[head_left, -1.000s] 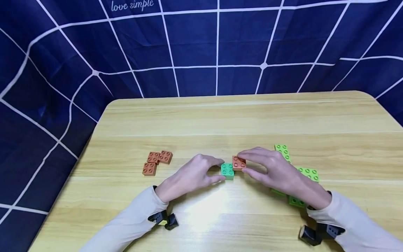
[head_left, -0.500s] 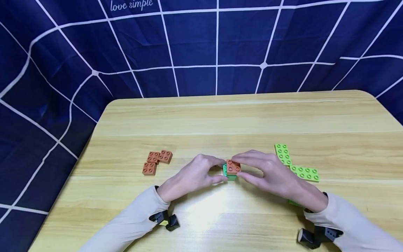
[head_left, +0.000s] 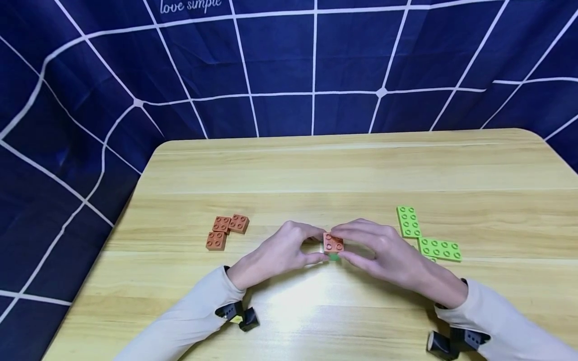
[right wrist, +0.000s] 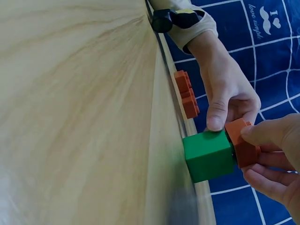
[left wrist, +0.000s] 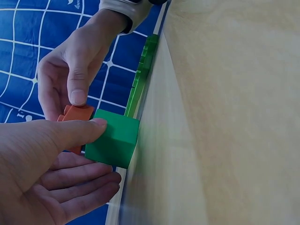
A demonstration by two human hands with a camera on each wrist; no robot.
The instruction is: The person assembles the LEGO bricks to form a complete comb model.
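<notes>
My left hand (head_left: 281,249) pinches a green toy building brick (left wrist: 115,140) between thumb and fingers at the table's middle. With its thumb and fingers, my right hand (head_left: 384,250) grips an orange-brown building brick (head_left: 333,242), studs up, on top of the green one. In the right wrist view that orange-brown brick (right wrist: 242,142) sits slightly tilted against the green brick (right wrist: 208,156), with a narrow dark gap between them. From above, only a sliver of the green brick shows below the orange-brown one.
Left of my hands lie three loose orange-brown bricks, the nearest (head_left: 216,240) touching or close to the others. Light green bricks (head_left: 439,249) lie on the right, partly under my right forearm. A blue curtain (head_left: 280,65) with white lines hangs behind the wooden table (head_left: 280,170).
My right hand has moved left with the orange-brown brick, from beside the green brick to over it, then down onto it. My left hand has stayed nearly in place on the green brick.
</notes>
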